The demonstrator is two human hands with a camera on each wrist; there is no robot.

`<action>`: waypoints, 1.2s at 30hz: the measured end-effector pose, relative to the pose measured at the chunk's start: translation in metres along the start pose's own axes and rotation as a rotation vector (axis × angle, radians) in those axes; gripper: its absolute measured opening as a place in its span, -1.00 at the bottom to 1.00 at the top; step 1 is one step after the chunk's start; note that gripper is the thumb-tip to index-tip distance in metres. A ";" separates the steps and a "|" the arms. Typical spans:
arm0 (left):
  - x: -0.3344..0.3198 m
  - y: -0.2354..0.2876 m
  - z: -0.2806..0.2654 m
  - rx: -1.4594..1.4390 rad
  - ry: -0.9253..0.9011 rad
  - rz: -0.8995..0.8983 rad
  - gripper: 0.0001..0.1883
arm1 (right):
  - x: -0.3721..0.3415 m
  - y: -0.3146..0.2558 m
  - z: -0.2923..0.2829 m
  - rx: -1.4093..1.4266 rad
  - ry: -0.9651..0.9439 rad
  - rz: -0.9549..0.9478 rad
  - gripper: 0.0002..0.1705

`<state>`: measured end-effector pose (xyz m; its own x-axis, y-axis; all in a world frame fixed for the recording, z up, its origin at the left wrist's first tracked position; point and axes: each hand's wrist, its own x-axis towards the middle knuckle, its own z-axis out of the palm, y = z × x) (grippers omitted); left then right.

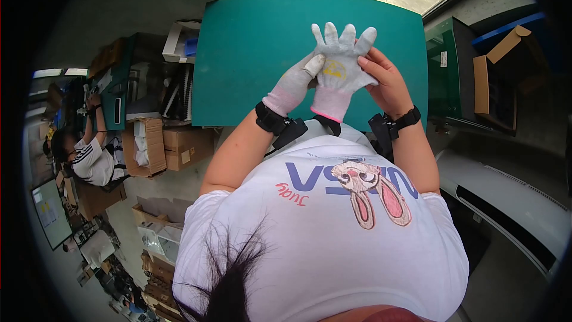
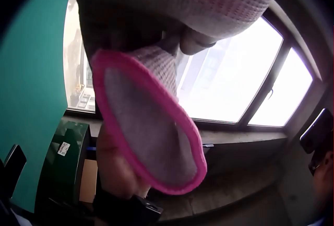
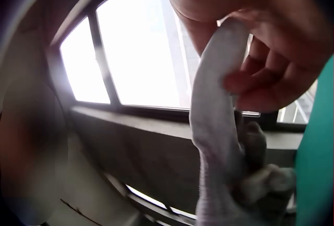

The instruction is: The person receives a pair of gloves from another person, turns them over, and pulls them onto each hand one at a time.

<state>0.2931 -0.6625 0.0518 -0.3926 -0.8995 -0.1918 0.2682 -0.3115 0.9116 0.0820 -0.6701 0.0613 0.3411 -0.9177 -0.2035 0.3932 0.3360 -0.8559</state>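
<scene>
A pale grey work glove with a yellow mark on its palm stands fingers-up over the table, its pink-edged cuff toward the body. My left hand, wearing a matching glove, grips it along one side, thumb lying across the palm. My bare right hand pinches the opposite side between thumb and fingers, just below the outermost glove finger. In the left wrist view the pink cuff rim gapes wide. In the right wrist view the glove appears edge-on, its thumb part near my right fingers.
The green table spreads beneath the hands. An open cardboard box lies to the right, and a white box sits off the left edge. More cartons stand on the left, near another person. Windows lie beyond the table.
</scene>
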 end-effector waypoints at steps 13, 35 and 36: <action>0.007 -0.013 -0.006 -0.023 0.124 0.091 -0.45 | 0.011 0.026 0.005 -0.023 0.023 0.152 -0.57; -0.003 -0.012 -0.004 0.451 0.202 0.354 -0.58 | 0.014 0.018 -0.001 -0.138 0.127 0.115 -0.54; -0.003 -0.010 -0.002 0.426 0.242 0.312 -0.62 | 0.012 0.011 -0.005 -0.270 0.123 0.162 -0.56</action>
<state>0.2934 -0.6572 0.0430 -0.1264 -0.9890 0.0771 -0.0587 0.0851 0.9946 0.0858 -0.6785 0.0474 0.2683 -0.8813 -0.3889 0.0966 0.4263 -0.8994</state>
